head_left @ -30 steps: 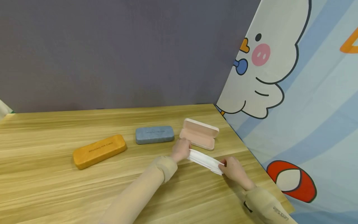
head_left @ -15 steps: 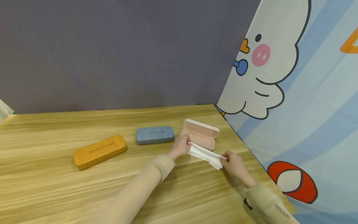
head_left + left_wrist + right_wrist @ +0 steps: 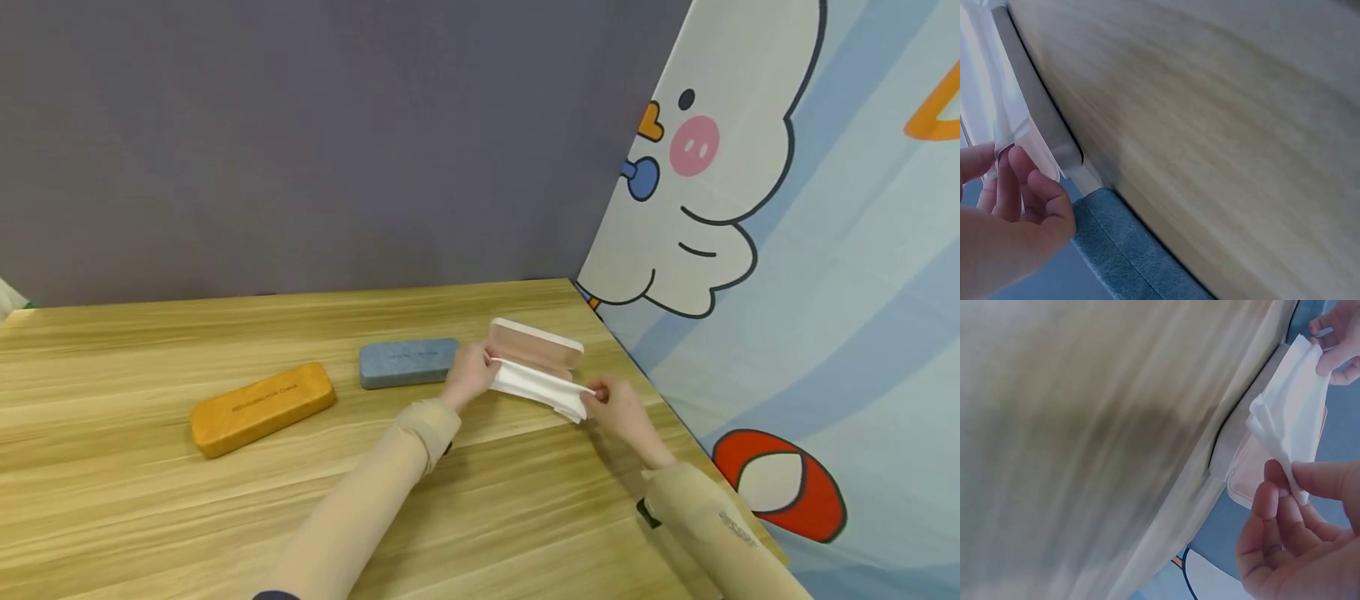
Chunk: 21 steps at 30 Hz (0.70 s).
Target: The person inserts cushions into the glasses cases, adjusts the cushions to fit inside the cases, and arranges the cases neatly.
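A folded white cloth point(image 3: 536, 386) is stretched between both hands, just in front of and partly over an open pink glasses case point(image 3: 534, 343). My left hand point(image 3: 470, 375) pinches the cloth's left end, close to a blue glasses case point(image 3: 405, 363). At the other end, the right hand point(image 3: 619, 417) pinches a corner between thumb and fingers. In the right wrist view the cloth point(image 3: 1294, 406) hangs in loose folds, with the pink case point(image 3: 1244, 478) behind it. The cloth hides much of that case's lower half.
An orange glasses case point(image 3: 262, 408) lies closed on the wooden table point(image 3: 187, 517) at the left. Behind the table stands a grey panel point(image 3: 300, 150). A printed cartoon sheet point(image 3: 810, 300) runs along the right edge.
Both hands have lifted the cloth and carried it away from the body, toward the pink case. The cloth now covers more of the case's lower half. The three cases stay in place.
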Tool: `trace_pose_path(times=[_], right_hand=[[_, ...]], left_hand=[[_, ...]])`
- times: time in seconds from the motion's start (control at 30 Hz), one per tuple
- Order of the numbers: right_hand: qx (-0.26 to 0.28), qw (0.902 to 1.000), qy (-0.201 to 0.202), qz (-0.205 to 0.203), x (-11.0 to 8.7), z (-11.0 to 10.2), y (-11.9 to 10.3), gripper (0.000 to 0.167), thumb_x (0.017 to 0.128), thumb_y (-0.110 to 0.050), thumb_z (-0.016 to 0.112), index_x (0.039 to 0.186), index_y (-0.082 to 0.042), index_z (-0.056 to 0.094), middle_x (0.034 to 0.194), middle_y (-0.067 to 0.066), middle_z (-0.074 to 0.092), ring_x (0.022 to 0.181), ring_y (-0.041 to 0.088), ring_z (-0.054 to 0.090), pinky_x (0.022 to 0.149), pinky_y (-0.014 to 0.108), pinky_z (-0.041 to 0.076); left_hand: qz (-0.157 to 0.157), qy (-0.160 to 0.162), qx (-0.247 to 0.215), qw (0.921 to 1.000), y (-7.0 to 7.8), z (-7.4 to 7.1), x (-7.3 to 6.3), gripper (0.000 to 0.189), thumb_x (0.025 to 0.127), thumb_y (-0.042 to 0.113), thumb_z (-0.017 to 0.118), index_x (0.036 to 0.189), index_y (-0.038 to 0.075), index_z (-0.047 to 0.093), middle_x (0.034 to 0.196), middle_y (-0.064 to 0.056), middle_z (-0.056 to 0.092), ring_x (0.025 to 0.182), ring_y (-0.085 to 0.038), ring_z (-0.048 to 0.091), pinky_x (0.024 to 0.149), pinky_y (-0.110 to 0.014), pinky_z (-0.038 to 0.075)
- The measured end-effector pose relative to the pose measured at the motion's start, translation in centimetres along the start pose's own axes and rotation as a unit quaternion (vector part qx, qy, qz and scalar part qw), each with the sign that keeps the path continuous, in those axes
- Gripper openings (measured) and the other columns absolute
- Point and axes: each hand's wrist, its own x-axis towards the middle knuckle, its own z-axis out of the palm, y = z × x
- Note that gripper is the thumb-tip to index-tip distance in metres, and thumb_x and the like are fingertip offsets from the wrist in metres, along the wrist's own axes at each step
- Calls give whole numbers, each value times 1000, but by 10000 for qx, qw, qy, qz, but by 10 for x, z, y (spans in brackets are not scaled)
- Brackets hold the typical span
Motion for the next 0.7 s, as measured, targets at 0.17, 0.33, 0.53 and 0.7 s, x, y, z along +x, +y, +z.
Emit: trace_pose_path(times=[0.17, 0.33, 0.53, 0.7], right_hand=[[3, 9999, 106, -109, 12, 2, -2, 25, 91, -12, 60, 105, 9, 64, 75, 11, 60, 61, 14, 47, 54, 24, 39], [-139, 9995, 259, -91, 22, 5, -3, 27, 90, -13, 60, 106, 9, 65, 75, 11, 61, 62, 15, 50, 59, 26, 42], [-129, 9992, 385, -51, 34, 13, -3, 23, 89, -12, 61, 100, 7, 66, 69, 10, 60, 60, 16, 51, 59, 27, 44], [-206, 9989, 404, 100, 39, 20, -1, 23, 89, -14, 61, 101, 5, 66, 77, 13, 64, 66, 19, 56, 61, 29, 45]], left_hand=[[-63, 285, 209, 9994, -1, 2, 7, 8, 90, 3, 57, 86, 3, 63, 73, -11, 62, 59, -15, 48, 53, -22, 34], [-13, 514, 468, 9976, 2, 3, 12, 15, 89, 1, 56, 74, 3, 57, 76, -15, 64, 63, -20, 51, 54, -26, 37], [-135, 694, 718, 9949, 3, 2, 17, 9, 89, 3, 59, 84, 1, 64, 90, -20, 70, 81, -32, 66, 65, -40, 52], [-392, 749, 1057, 9908, 2, 6, 21, 8, 88, 6, 62, 91, 3, 69, 96, -21, 71, 86, -37, 68, 66, -45, 55]])
